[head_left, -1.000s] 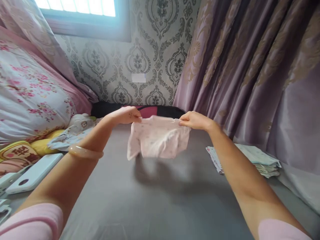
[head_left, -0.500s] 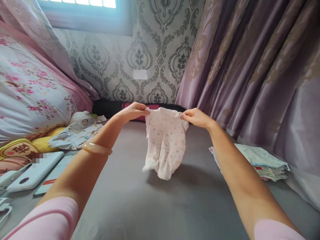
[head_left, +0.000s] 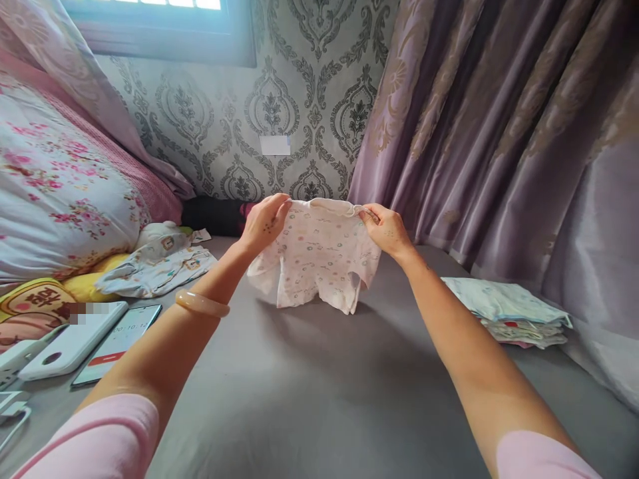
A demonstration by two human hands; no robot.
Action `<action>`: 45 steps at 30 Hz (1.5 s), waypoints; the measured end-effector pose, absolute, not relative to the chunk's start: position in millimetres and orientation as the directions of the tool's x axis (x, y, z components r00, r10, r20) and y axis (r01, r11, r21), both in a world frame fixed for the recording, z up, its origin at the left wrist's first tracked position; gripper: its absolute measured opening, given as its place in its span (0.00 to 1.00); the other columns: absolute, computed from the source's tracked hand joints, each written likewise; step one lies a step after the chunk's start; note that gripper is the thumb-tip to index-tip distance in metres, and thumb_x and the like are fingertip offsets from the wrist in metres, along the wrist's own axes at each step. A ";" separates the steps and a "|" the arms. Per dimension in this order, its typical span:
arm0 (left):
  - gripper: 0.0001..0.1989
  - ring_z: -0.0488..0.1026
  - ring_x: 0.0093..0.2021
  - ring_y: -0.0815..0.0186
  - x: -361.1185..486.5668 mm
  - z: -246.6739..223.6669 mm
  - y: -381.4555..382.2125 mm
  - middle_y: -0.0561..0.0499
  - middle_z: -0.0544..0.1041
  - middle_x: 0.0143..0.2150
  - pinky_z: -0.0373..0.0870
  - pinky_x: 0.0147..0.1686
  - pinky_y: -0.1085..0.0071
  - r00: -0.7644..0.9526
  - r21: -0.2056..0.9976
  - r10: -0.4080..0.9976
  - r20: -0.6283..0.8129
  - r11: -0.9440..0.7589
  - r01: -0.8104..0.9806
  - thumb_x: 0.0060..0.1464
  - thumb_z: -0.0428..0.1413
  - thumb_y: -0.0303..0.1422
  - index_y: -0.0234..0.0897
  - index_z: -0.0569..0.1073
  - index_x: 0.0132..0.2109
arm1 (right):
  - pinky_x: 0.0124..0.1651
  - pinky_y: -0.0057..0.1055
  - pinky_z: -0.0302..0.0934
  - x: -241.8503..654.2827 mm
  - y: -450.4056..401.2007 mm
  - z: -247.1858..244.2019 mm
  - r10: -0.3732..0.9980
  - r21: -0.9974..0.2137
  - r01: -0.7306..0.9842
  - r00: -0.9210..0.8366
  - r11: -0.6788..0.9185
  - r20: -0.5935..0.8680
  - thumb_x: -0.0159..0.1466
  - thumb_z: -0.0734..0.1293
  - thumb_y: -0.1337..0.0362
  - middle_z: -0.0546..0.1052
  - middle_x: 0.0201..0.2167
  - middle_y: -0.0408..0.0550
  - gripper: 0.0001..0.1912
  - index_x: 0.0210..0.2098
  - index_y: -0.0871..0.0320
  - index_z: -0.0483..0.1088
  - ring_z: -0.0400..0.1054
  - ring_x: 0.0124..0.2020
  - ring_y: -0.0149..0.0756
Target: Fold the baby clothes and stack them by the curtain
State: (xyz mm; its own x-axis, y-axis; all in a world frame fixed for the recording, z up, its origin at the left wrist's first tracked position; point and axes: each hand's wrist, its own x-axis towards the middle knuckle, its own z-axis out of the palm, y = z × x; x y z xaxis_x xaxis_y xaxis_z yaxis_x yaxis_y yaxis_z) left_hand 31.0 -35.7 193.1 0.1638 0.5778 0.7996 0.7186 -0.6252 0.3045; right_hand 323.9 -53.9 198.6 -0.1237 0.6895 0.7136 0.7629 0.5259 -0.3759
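A small white baby shirt (head_left: pixel 319 249) with a fine pastel print hangs spread out between my two hands, its neckline uppermost. My left hand (head_left: pixel 266 221) pinches one shoulder of it, and a pale bangle (head_left: pixel 202 304) circles that forearm. At the other shoulder, close to the collar, the fingers of my right hand (head_left: pixel 387 227) are closed on the cloth. The sleeves droop at either side. Below, the shirt's lower edge hangs at or just above the grey bed sheet (head_left: pixel 299 399); I cannot tell whether it touches.
On the right lies a stack of folded baby clothes (head_left: pixel 512 313). Crumpled printed clothes (head_left: pixel 160 266) lie at the left, near a phone (head_left: pixel 117 342), a white power bank (head_left: pixel 74 342) and a floral quilt (head_left: pixel 64 179). A purple curtain (head_left: pixel 474 146) hangs at the right.
The shirt has opened out from a narrow, bunched hang to a wide, flat spread. Its lower edge is higher, and my left hand has turned, showing more of its back.
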 end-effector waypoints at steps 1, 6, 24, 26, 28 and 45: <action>0.16 0.70 0.35 0.66 28.9 193.6 -40.0 0.49 0.74 0.37 0.64 0.35 0.72 0.189 0.221 0.548 0.815 -0.595 0.772 0.65 0.45 0.40 0.38 0.74 0.46 | 0.37 0.30 0.59 323.7 -59.4 198.1 0.648 -0.305 0.794 -0.141 0.526 0.749 0.70 0.58 0.48 0.79 0.37 0.49 0.23 0.47 0.57 0.75 0.70 0.36 0.37; 0.18 0.72 0.33 0.66 9.8 203.2 -74.2 0.48 0.73 0.37 0.64 0.31 0.72 0.286 -0.034 0.483 0.828 -0.465 0.885 0.67 0.43 0.42 0.44 0.74 0.52 | 0.33 0.27 0.58 330.1 -98.8 199.2 0.534 0.031 0.924 -0.248 0.382 0.808 0.73 0.52 0.48 0.78 0.39 0.47 0.25 0.54 0.52 0.73 0.72 0.37 0.36; 0.21 0.62 0.26 0.73 -30.9 199.7 -123.7 0.57 0.67 0.25 0.57 0.24 0.78 0.586 0.324 0.767 0.262 -0.642 0.695 0.63 0.47 0.47 0.35 0.72 0.34 | 0.33 0.28 0.60 327.4 -146.0 217.2 0.838 -0.449 0.713 -0.507 0.539 0.201 0.66 0.62 0.44 0.79 0.31 0.43 0.24 0.41 0.56 0.79 0.71 0.33 0.36; 0.22 0.60 0.25 0.73 -23.4 151.8 -99.4 0.56 0.64 0.23 0.55 0.24 0.76 0.596 0.375 0.792 0.135 -0.597 0.709 0.62 0.46 0.47 0.35 0.68 0.28 | 0.34 0.27 0.59 327.3 -119.0 174.6 0.851 -0.444 0.745 -0.518 0.497 0.083 0.66 0.62 0.46 0.79 0.31 0.44 0.22 0.38 0.57 0.79 0.71 0.33 0.36; 0.21 0.59 0.24 0.71 -14.9 101.6 -79.3 0.56 0.64 0.22 0.54 0.24 0.75 0.581 0.414 0.811 0.072 -0.554 0.722 0.60 0.46 0.47 0.36 0.66 0.26 | 0.36 0.27 0.59 326.7 -95.6 127.8 0.882 -0.424 0.794 -0.470 0.436 0.027 0.66 0.63 0.50 0.80 0.33 0.45 0.19 0.38 0.56 0.79 0.71 0.34 0.37; 0.20 0.76 0.40 0.57 -4.7 17.8 -12.0 0.43 0.79 0.41 0.63 0.34 0.69 0.335 0.162 0.942 -0.012 -0.329 0.930 0.67 0.38 0.42 0.40 0.72 0.43 | 0.37 0.27 0.58 316.3 -13.2 32.5 0.930 -0.405 0.867 -0.355 0.291 -0.091 0.68 0.61 0.51 0.78 0.35 0.45 0.18 0.45 0.54 0.76 0.71 0.39 0.39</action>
